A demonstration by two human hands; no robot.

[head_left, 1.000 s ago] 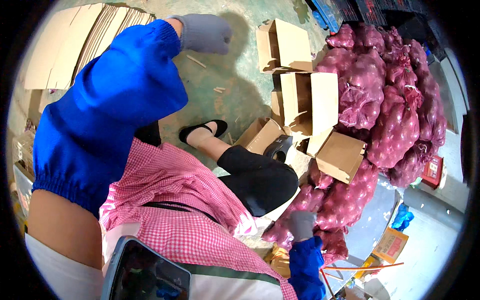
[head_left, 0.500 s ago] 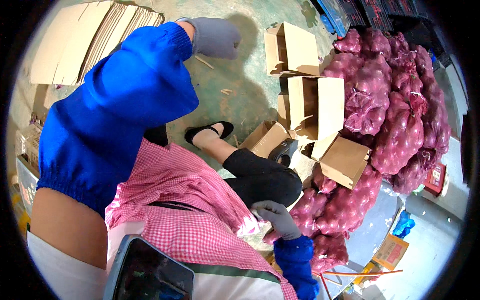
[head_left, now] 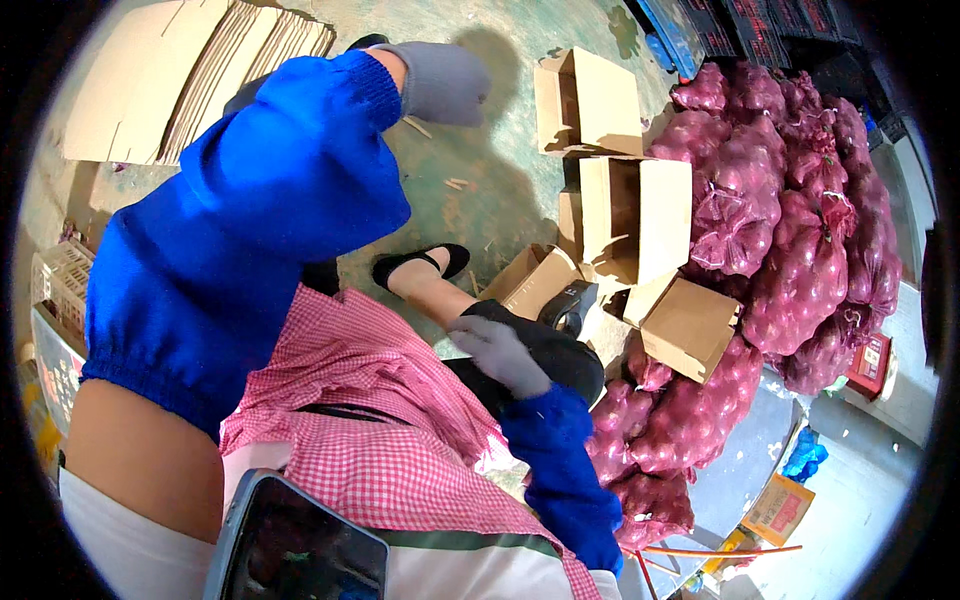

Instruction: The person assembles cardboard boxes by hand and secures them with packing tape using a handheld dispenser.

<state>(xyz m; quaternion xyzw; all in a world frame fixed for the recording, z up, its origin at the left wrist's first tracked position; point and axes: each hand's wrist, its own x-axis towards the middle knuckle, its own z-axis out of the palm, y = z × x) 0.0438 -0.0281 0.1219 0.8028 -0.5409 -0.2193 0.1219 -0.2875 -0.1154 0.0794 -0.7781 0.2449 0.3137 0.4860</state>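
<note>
My left hand (head_left: 445,85), in a grey glove, is over the floor beside a stack of flattened cardboard (head_left: 140,75). Its fingers are turned away, so I cannot see whether it holds anything. My right hand (head_left: 505,358), gloved in grey too, hovers over or rests on my bent knee in black trousers (head_left: 560,365). Its fingers look stretched out, somewhat blurred, with nothing visible in them. Just beyond that knee a black object like a tape dispenser (head_left: 568,308) lies by a small cardboard box (head_left: 525,278). A pink checked apron (head_left: 350,370) covers my lap.
Open cardboard boxes stand to the right: one far box (head_left: 612,105), a middle box (head_left: 663,220) and a nearer box (head_left: 690,328). Behind them pile red mesh sacks of onions (head_left: 735,200). A phone (head_left: 300,545) hangs at my chest. Wood bits (head_left: 455,184) lie on the floor.
My right hand has moved up and left from the apron's edge to the knee, its fingers straightening. My left hand has shifted slightly right.
</note>
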